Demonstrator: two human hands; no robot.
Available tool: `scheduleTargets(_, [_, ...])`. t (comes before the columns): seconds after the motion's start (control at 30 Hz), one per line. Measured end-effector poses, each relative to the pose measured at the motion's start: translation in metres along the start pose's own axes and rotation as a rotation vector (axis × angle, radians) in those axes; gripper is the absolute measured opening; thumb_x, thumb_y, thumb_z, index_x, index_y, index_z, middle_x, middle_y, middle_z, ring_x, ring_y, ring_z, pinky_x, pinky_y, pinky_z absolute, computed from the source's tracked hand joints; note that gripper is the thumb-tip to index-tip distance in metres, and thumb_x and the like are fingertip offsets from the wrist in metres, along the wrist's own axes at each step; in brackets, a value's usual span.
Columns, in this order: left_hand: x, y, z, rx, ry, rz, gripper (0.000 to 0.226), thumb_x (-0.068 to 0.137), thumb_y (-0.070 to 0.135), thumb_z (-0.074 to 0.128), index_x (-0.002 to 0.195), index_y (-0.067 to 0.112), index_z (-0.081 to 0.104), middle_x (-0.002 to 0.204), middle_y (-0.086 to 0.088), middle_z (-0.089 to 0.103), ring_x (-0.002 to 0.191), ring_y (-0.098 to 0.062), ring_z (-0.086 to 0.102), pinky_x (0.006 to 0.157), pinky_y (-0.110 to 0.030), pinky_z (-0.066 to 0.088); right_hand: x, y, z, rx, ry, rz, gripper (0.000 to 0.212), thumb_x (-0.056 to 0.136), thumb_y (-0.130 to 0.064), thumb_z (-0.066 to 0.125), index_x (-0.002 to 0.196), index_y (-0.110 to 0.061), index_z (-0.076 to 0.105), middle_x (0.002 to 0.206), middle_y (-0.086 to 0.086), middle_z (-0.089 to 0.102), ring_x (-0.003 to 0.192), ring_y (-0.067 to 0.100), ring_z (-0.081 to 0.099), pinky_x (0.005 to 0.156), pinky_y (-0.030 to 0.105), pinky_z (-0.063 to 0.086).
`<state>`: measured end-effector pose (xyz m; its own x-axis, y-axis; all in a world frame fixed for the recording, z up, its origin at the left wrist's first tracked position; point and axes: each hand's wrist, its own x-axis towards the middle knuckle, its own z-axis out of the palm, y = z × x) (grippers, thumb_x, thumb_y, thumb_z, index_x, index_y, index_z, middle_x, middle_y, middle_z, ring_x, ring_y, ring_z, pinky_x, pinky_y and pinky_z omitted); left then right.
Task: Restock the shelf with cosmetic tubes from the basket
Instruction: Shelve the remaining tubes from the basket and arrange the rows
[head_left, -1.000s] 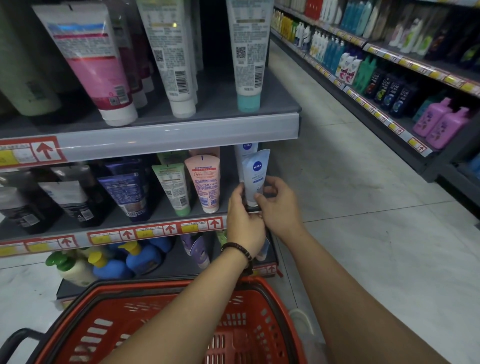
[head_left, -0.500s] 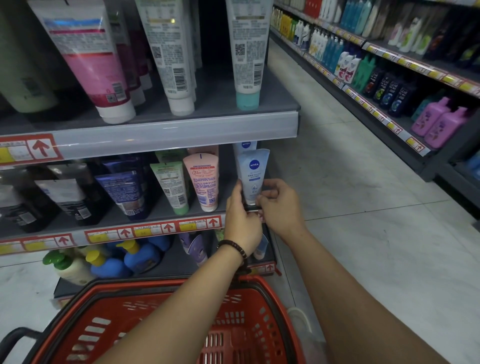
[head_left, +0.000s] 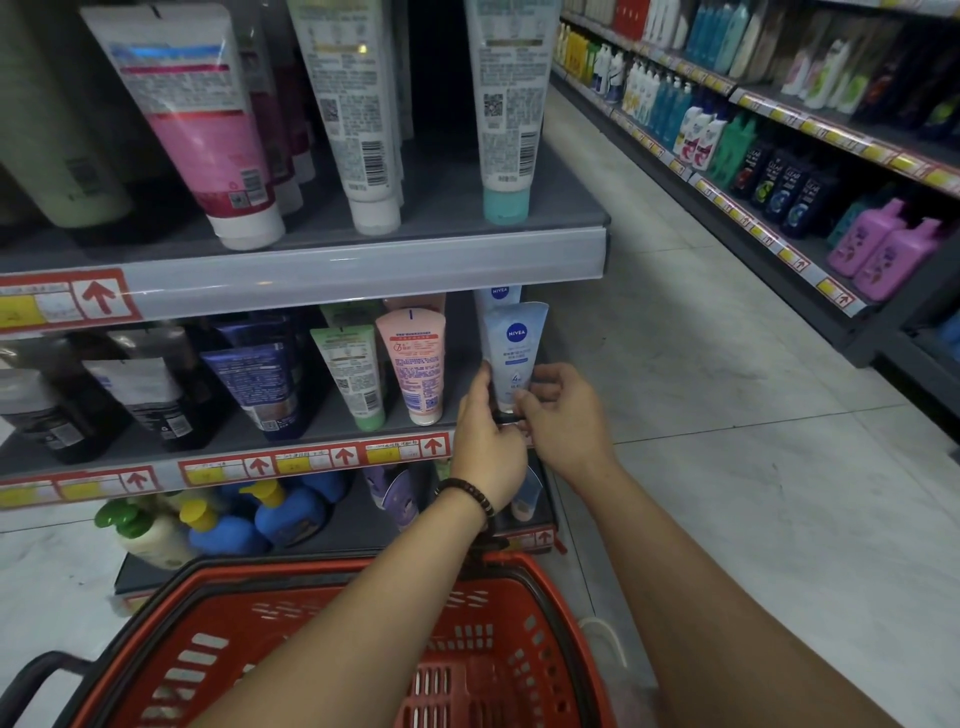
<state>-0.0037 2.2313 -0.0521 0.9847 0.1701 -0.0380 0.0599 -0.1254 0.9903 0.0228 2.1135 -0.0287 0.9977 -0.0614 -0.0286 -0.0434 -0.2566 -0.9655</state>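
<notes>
Since a second ago your two hands have shifted only slightly at the base of the pale blue Nivea tube (head_left: 513, 353), which has settled a little more upright at the right end of the middle shelf (head_left: 311, 457). Your left hand (head_left: 485, 447) has its fingers curled against the tube's lower left side, and your right hand (head_left: 563, 415) pinches the lower right side near the cap, so both hands are grasping the tube between them. The tube stands cap down, close to the shelf's front right corner, with a second Nivea tube (head_left: 500, 293) just behind it. To its left along the front edge stand a peach tube (head_left: 415, 364), then a green tube (head_left: 353, 374), then a dark blue tube (head_left: 260, 384). A dark beaded bracelet (head_left: 470, 493) sits on your left wrist. The red basket (head_left: 582, 623) is below your forearms, in front of the bottom shelf; you cannot tell from here whether any tubes lie in it.
</notes>
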Motion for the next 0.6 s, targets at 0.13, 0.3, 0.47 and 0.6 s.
scheduleTargets(0.13, [-0.001,0.002,-0.001,-0.002,-0.002,0.01,0.096,0.078,0.007,0.053,0.167,0.043,0.041,0.158,0.0,0.058,0.141,-0.013,0.063,0.114,-0.045,0.06,-0.001,-0.001,0.0,0.015,-0.006,0.012,0.033,0.092,-0.025,0.083,0.12,-0.032,0.066,0.11,-0.002,0.083,0.095,0.014,0.083,0.086,0.052,0.069])
scheduleTargets(0.3, [-0.001,0.005,-0.002,0.014,-0.004,0.01,0.092,0.081,0.011,0.06,0.164,0.044,0.043,0.155,0.0,0.059,0.138,-0.015,0.066,0.109,-0.047,0.063,-0.001,0.0,0.0,0.027,0.001,0.034,0.037,0.082,-0.035,0.082,0.116,-0.034,0.067,0.108,-0.003,0.084,0.095,0.014,0.083,0.085,0.052,0.069])
scheduleTargets(0.47, [-0.029,0.028,-0.014,0.126,0.398,0.148,0.05,0.093,0.008,0.079,0.131,0.034,0.06,0.123,0.002,0.067,0.09,-0.007,0.067,0.083,-0.029,0.058,-0.019,-0.019,-0.001,-0.098,0.206,-0.01,0.029,0.095,-0.023,0.08,0.118,-0.023,0.063,0.105,-0.003,0.075,0.091,0.011,0.074,0.073,0.021,0.054])
scheduleTargets(0.6, [-0.04,0.035,-0.038,0.18,0.723,0.064,0.038,0.091,0.035,0.085,0.112,0.039,0.054,0.089,0.006,0.063,0.08,-0.015,0.067,0.074,-0.038,0.056,-0.041,-0.036,0.011,-0.094,0.178,-0.072,0.014,0.099,-0.022,0.076,0.107,-0.023,0.066,0.09,-0.008,0.07,0.078,0.002,0.067,0.061,0.007,0.048])
